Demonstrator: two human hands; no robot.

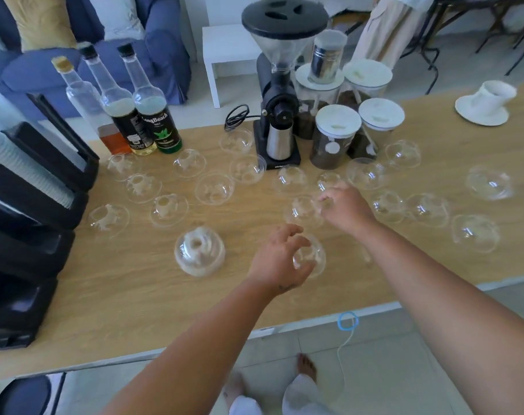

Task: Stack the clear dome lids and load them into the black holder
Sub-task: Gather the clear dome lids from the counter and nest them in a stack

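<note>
Left hand [277, 259] cups a dome lid [310, 259] as stack base; right hand [346, 205], fingers [325, 199] curled, pinches the next lid [304, 211] to add on.

Wooden bench [128, 295] carrying three syrup bottles [134, 115] at rear left, a black coffee grinder [280, 85] with coiled cord at centre, and four white-lidded jars [344, 115] just beside it on the right. A white pedestal object [485, 103] lies at far right. Behind: blue sofa [152, 49], white side table [224, 49].
</note>
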